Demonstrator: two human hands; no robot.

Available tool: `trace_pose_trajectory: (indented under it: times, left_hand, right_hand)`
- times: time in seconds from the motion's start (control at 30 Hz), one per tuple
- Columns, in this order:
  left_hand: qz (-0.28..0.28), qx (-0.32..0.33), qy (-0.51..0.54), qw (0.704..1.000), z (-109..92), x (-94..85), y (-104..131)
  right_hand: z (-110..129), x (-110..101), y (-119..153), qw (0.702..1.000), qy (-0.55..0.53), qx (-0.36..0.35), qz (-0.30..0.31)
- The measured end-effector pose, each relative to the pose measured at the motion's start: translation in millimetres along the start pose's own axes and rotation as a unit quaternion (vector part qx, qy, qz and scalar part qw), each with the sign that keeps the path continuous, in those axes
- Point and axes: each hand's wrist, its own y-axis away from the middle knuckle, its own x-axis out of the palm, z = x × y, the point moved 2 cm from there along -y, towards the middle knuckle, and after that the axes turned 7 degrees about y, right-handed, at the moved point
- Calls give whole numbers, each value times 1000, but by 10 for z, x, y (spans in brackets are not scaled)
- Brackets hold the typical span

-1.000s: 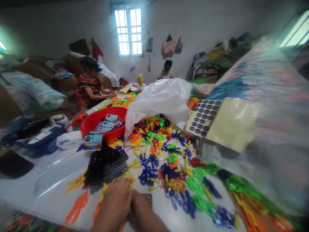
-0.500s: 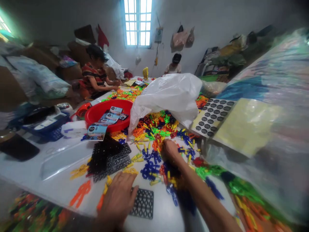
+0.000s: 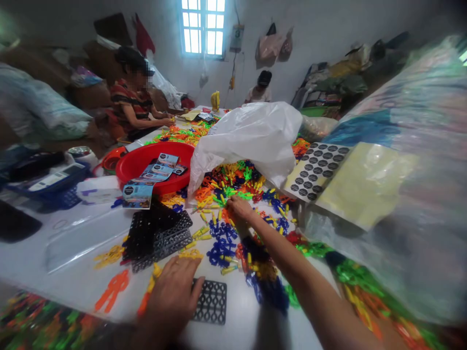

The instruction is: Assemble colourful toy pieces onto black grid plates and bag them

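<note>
My left hand (image 3: 175, 289) rests palm down at the near edge, fingers spread, partly over a black perforated plate (image 3: 210, 301). Orange and yellow pieces (image 3: 149, 289) lie beside its left side. My right hand (image 3: 239, 210) reaches into the pile of small coloured plastic pieces (image 3: 233, 182), its fingers bent down among green, orange and yellow ones; what its fingertips hold, if anything, is hidden. Dark blue figures (image 3: 222, 245) lie on the white table (image 3: 244, 311) between my hands. More black perforated plates (image 3: 160, 238) are stacked left of them.
A red basin (image 3: 131, 163) with printed cards (image 3: 136, 194) stands at the left, near a blue basket (image 3: 62, 192). A white plastic bag (image 3: 251, 129) covers part of the pile. Sticker sheets (image 3: 317, 170) and a large bag (image 3: 419, 194) are at the right. Two people sit farther back.
My right hand has moved left and slightly forward over the pile. My left hand stays beside the black plate. The view has shifted a little.
</note>
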Motion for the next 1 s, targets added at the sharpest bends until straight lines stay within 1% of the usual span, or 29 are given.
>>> trace_pose_trajectory:
  times: [0.07, 0.13, 0.2, 0.23, 0.27, 0.3, 0.37, 0.43, 0.5, 0.57, 0.6, 0.67, 0.7, 0.73, 0.77, 0.8, 0.87, 0.93, 1.0]
  left_hand:
    - [-11, 0, 2, 1000, 0, 14, -2]
    - [-16, 2, 4, 1000, -2, 27, -13]
    - [-17, 6, 3, 1000, -2, 37, -30]
    - [-17, 6, 0, 1000, -2, 39, -39]
    - [-15, 6, -3, 1000, -3, 39, -48]
    - [-12, 7, -4, 1000, -7, 36, -55]
    - [-2, 6, 0, 1000, -20, 18, -62]
    - [7, 4, 9, 1000, -41, -10, -61]
    - [10, -7, 12, 1000, -62, -40, -57]
    - [15, -17, 10, 1000, -86, -66, -53]
    - [21, -21, 9, 1000, -98, -79, -51]
    - [32, -18, 5, 999, -119, -100, -49]
    - [35, -16, 0, 999, -127, -108, -50]
    - [34, -15, -7, 999, -133, -114, -52]
    - [30, -16, -17, 999, -138, -118, -56]
    - [26, -17, -27, 999, -142, -120, -62]
    - [23, -20, -44, 999, -150, -123, -72]
    - [31, -19, -57, 998, -157, -125, -81]
    - [40, -14, -61, 997, -161, -128, -87]
  right_hand:
    - [103, 61, 77, 999, 6, -45, 9]
    - [158, 154, 270, 996, 11, -86, 15]
    - [152, 238, 498, 995, 3, -104, 7]
    - [134, 268, 595, 996, -8, -93, -5]
    - [114, 291, 668, 998, -20, -64, -18]
    - [100, 308, 710, 999, -31, -21, -27]
    - [121, 334, 703, 996, -43, 76, -27]
    - [230, 344, 600, 989, -45, 139, -13]
    - [379, 322, 475, 985, -53, 165, -5]
    - [497, 265, 429, 982, -63, 180, -2]
    - [532, 229, 458, 981, -71, 183, 0]
    - [571, 155, 630, 978, -126, 168, -12]
    - [590, 127, 768, 972, -180, 150, -30]
    - [621, 113, 934, 959, -248, 127, -50]
    - [670, 119, 1118, 940, -318, 103, -66]
    - [742, 148, 1308, 920, -377, 84, -69]
    - [949, 281, 1650, 890, -448, 75, -33]
    - [1182, 463, 1857, 865, -492, 95, 1]
    - [1367, 611, 1882, 840, -533, 102, -17]
